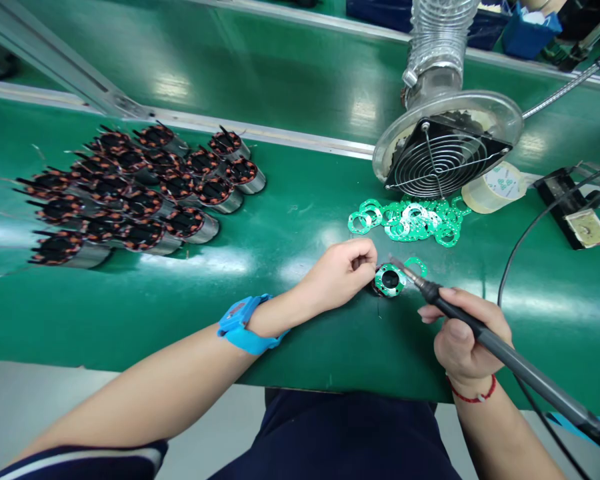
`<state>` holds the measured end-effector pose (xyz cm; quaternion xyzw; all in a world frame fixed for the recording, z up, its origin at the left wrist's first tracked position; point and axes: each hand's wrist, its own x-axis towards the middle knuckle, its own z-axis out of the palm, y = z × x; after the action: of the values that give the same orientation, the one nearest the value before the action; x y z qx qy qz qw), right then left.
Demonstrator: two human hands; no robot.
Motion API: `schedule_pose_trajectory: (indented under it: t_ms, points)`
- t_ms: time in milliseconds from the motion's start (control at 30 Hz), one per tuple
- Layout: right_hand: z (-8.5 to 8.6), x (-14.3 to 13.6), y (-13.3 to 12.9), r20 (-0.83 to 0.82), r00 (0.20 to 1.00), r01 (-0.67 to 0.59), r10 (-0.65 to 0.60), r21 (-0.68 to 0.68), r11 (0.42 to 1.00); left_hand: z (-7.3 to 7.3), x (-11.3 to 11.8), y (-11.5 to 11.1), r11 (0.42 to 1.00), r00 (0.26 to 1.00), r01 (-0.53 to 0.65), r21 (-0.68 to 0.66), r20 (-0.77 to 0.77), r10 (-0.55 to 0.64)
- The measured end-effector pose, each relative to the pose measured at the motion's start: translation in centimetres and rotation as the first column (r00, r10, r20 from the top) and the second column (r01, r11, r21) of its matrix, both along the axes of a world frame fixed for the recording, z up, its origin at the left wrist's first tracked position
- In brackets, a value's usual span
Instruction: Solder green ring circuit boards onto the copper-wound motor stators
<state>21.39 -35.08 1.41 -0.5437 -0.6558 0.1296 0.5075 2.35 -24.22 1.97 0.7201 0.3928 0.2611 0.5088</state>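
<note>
My right hand (473,333) grips a soldering iron (473,325) by its dark handle, the metal tip angled toward a small motor stator. On top of this stator lies a green ring-shaped circuit board (383,287), with a dark round hole in its middle. My left hand (345,270) is closed in a pinch at the stator's left edge; whatever its fingertips hold is too small or hidden to make out. Just behind the iron's tip, a loose green ring board (417,265) rests flat on the green table.
Many wound stators (145,227) stand grouped at the left. A pile of green ring boards (415,220) lies below a fume extractor fan (437,163). A tape roll (495,189) and an iron stand with sponge (587,229) are at right. The iron's black cable (513,260) crosses the table.
</note>
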Motion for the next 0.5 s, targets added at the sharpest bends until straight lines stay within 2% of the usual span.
schedule_pose_trajectory:
  t_ms: [100, 167, 233, 300, 400, 500]
  points:
    - [0.3, -0.7, 0.8, -0.061, 0.998, -0.006, 0.005, -0.012, 1.0, 0.1, 0.0, 0.0, 0.999, 1.0, 0.006, 0.051, -0.018, -0.005]
    - [0.6, -1.1, 1.7, 0.075, 0.992, -0.096, 0.103, -0.096, 0.991, 0.1, 0.1, 0.0, 0.997, 1.0, 0.008, 0.082, -0.026, -0.006]
    - [0.8, -1.3, 2.3, 0.216, 0.944, -0.208, 0.251, -0.204, 0.957, 0.1, 0.1, 0.0, 0.995, 1.0, 0.011, 0.099, -0.028, -0.009]
    - [0.9, -1.4, 2.8, 0.252, 0.905, -0.275, 0.344, -0.27, 0.923, 0.1, 0.2, -0.1, 0.995, 0.999, 0.013, 0.1, -0.036, -0.01]
    - [0.6, -1.3, 2.9, 0.231, 0.912, -0.272, 0.338, -0.276, 0.922, 0.4, 0.2, -0.1, 0.998, 0.997, 0.009, 0.057, -0.072, -0.005]
    - [0.0, -0.8, 2.8, 0.261, 0.941, -0.153, 0.214, -0.234, 0.96, 0.7, -0.1, -0.2, 0.998, 0.989, 0.059, -0.001, -0.136, -0.058]
